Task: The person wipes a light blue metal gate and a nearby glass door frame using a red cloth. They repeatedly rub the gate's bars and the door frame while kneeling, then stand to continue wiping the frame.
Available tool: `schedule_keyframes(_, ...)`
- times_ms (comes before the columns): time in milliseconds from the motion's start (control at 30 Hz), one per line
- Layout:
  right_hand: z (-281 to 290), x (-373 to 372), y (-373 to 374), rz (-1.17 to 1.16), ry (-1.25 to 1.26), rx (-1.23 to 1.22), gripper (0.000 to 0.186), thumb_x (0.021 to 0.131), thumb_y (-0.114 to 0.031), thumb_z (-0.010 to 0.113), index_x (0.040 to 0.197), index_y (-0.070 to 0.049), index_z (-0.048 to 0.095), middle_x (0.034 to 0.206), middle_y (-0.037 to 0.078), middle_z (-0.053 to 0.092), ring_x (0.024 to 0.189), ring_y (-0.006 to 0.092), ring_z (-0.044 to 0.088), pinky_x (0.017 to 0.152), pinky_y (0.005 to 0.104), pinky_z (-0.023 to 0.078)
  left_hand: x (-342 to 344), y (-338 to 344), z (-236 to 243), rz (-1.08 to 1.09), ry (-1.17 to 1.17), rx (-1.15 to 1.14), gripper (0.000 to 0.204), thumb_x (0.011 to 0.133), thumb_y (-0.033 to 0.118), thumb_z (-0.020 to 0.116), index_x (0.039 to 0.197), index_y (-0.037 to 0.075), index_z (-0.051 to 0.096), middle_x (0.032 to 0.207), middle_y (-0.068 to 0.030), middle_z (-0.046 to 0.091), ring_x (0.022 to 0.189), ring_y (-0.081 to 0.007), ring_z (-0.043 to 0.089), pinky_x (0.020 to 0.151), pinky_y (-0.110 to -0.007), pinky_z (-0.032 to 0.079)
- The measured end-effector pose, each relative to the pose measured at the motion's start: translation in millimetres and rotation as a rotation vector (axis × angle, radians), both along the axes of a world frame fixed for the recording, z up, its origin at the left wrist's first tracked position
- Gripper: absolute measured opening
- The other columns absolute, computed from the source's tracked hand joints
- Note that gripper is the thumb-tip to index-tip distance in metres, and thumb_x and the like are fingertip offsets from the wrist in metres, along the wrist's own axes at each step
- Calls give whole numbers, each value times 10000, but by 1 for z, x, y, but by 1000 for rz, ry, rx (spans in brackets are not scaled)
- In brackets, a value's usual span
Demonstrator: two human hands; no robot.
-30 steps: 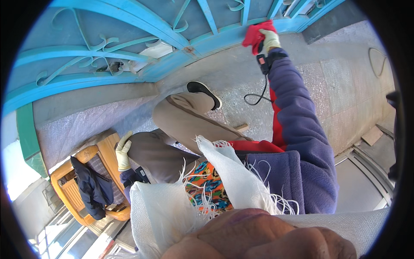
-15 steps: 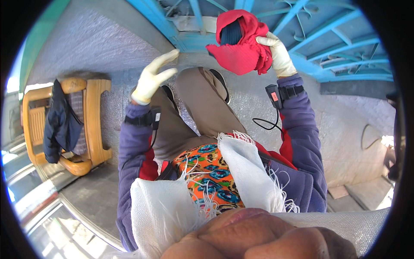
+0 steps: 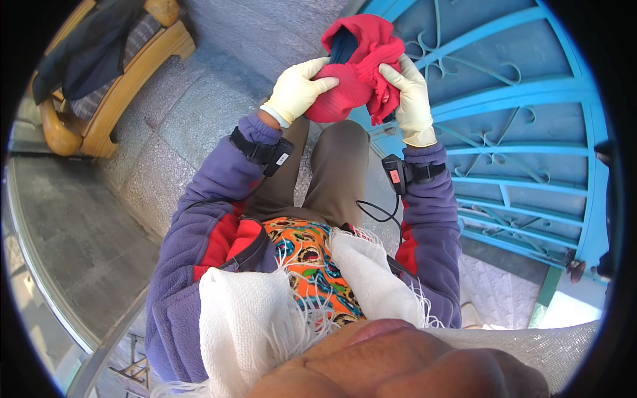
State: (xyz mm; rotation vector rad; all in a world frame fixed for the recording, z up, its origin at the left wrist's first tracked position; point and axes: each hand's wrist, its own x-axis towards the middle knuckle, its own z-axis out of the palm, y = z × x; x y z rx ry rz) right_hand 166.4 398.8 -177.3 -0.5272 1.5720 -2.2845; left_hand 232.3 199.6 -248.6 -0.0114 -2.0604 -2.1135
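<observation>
Held up in front of me is a bundled red cloth item [image 3: 363, 66], with ribbed knit parts and a dark blue patch showing inside its opening; its exact kind I cannot tell. My left hand [image 3: 295, 91], in a pale rubber glove, pinches its rounded lower left flap between thumb and fingers. On the other side my right hand [image 3: 413, 99], gloved alike, grips the gathered, crumpled edge. The cloth hides some of the fingertips.
A blue metal gate [image 3: 524, 146] with scrollwork stands close on the right. At the upper left is a wooden chair [image 3: 142, 73] with a dark jacket [image 3: 86, 50] over it. A dark slab [image 3: 73, 219] lies lower left. Grey paving [image 3: 179, 113] runs between.
My left hand, empty and spread before, has moved right and taken hold of the red cloth. My right hand has kept its hold. The view has turned, shifting chair and gate.
</observation>
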Motion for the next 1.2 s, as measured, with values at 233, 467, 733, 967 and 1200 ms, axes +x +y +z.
schedule_keyframes(233,5,21,-51,82,218,163,416,836,97,667,1245,45,607,1172,102,657,1052,174,640,947,296,520,39,-69,18,-5,139,364,442,910,223,697,1279,3,594,1195,-70,652,1021,-156,638,934,-286,492)
schedule_keyframes(467,1,37,-94,228,303,191,326,783,129,645,1100,52,654,1227,103,626,1107,169,595,981,300,481,37,-90,27,50,189,722,463,881,202,738,1269,9,578,1135,-77,663,1015,-169,647,947,-310,495)
schedule_keyframes(733,8,11,-87,128,-103,177,301,884,69,597,1184,64,623,1127,116,692,1011,164,650,936,285,508,62,-141,64,125,375,910,241,931,119,645,1133,-8,670,1053,-83,718,983,-190,673,912,-314,517)
schedule_keyframes(967,29,22,-113,101,363,360,601,854,-27,693,1417,19,489,1337,102,607,1238,197,543,991,319,479,87,-172,109,203,413,552,256,893,109,664,1126,4,653,1040,-65,702,951,-171,658,893,-308,502)
schedule_keyframes(1200,39,47,-164,431,174,151,499,866,-85,739,1321,7,556,1260,89,649,1154,192,611,994,330,481,81,-168,117,-27,349,443,274,877,123,697,1116,10,626,1033,-50,682,959,-158,634,909,-307,483)
